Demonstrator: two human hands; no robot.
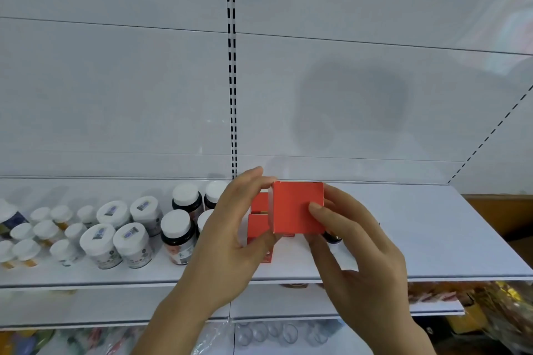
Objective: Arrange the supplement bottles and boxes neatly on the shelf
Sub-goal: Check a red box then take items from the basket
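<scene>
I hold a red box (294,207) above the white shelf (432,245) with both hands. My left hand (230,242) grips its left side, fingers curled over the top edge. My right hand (354,242) holds the right side, thumb pressed on the box's top face. Two more red boxes (258,225) stand on the shelf just behind and below it, partly hidden by my left hand. Left of them stand dark bottles with white caps (177,236), white jars (114,242) and small white-capped bottles (43,236). A dark bottle (331,238) peeks out under my right hand.
The shelf's right half is bare white surface up to its right end (473,210). A slotted upright (232,66) divides the white back panel. Below the shelf lie a lower shelf (115,308) and packaged goods (490,305) at the right.
</scene>
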